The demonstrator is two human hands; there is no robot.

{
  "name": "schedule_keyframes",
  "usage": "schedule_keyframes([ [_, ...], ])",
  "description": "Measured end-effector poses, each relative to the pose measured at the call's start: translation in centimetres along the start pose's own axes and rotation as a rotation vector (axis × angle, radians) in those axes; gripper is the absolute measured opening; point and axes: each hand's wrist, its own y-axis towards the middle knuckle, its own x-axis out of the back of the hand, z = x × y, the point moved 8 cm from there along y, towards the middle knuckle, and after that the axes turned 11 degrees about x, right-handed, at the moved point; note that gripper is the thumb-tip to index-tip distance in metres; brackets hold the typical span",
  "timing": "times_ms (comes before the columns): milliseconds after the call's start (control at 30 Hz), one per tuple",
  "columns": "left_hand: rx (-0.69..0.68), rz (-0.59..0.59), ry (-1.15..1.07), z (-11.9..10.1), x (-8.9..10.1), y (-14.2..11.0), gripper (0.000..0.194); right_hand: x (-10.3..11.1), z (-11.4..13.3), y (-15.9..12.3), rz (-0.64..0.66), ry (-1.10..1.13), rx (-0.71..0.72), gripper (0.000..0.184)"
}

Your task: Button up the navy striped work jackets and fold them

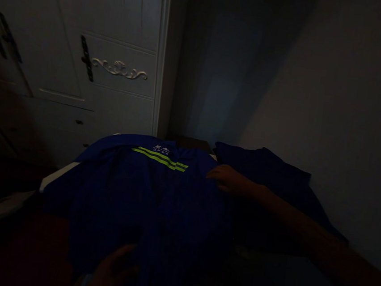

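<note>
A blue jacket (158,194) lies spread out in front of me, with yellow-green stripes and small white lettering near its far end. A white band runs along the sleeve at its left. At the jacket's far right part, my right hand (230,180) reaches in with curled fingers closed on the fabric. My left hand (114,270) is low in the view over the near part of the jacket, its thumb and fingers apart. Deep shadow hides much of this hand and the jacket's near edge.
Beside the jacket on the right lies another dark blue piece of cloth (269,168), close to the wall (346,131). A white cabinet (120,104) with dark handles stands at the far left. A red surface (28,249) shows at the lower left.
</note>
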Motion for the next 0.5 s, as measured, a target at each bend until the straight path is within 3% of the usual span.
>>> schedule_keyframes([
  [67, -0.068, -0.151, 0.078, -1.6, 2.1, -0.4, 0.047, -0.9, -0.5, 1.8, 0.013, -0.007, 0.024, 0.047],
  [167, -0.211, -0.464, 0.225, -3.4, 5.9, -1.8, 0.042, -4.3, -2.4, 2.7, 0.156, 0.034, -0.049, 0.049],
  [233, -0.274, -0.617, 0.279, -4.5, 7.4, -2.9, 0.044, -7.0, -3.5, 2.5, 0.270, 0.081, -0.122, 0.049],
  [300, -0.332, -0.760, 0.271, -6.6, 8.3, -4.3, 0.047, -8.7, -3.9, 2.4, 0.300, 0.093, -0.167, 0.048],
  [367, -0.423, -0.931, 0.205, -10.3, 9.2, -5.7, 0.048, -9.1, -3.8, 2.6, 0.268, 0.069, -0.189, 0.044],
  [467, -0.666, -1.137, 0.093, -18.3, 11.5, -6.4, 0.047, -9.2, -3.3, 2.9, 0.271, 0.059, -0.210, 0.037],
  [500, -0.682, -1.231, 0.100, -20.9, 13.0, -6.0, 0.047, -9.2, -3.0, 3.0, 0.279, 0.065, -0.215, 0.036],
])
